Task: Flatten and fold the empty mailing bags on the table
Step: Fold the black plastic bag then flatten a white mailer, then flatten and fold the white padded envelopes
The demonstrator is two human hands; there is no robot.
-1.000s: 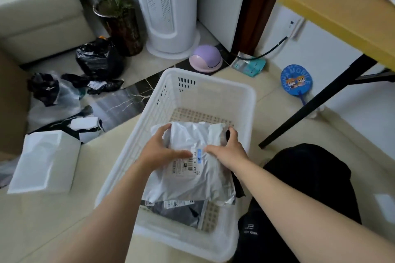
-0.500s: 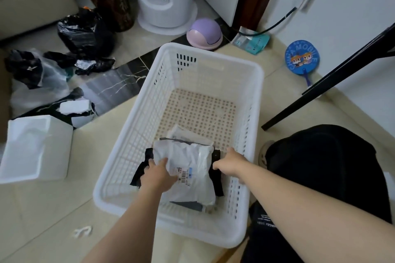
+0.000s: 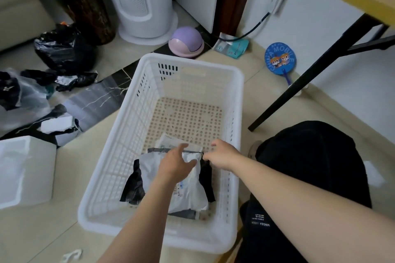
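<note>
A folded white mailing bag (image 3: 190,194) with a printed label lies in the near half of the white plastic basket (image 3: 192,62), on top of black bags (image 3: 133,188) and a grey one (image 3: 183,214). Another pale folded bag (image 3: 171,142) sticks out behind it. My left hand (image 3: 175,166) hovers over the white bag's far edge with its fingers relaxed and spread. My right hand (image 3: 222,156) hangs just right of that edge, fingers loosely curled, with nothing seen in them. Both hands are slightly blurred.
Crumpled black and clear bags (image 3: 23,94) and a full black rubbish bag (image 3: 62,49) lie on the floor at left, near a white foam box (image 3: 25,173). A purple dome (image 3: 186,41), a blue hand fan (image 3: 280,58) and a black table leg (image 3: 310,72) stand beyond the basket. My black-clad knee (image 3: 310,166) is at right.
The white bag went from held above the basket to lying on the stack inside it. Both hands have since lifted off it and shifted towards its far edge.
</note>
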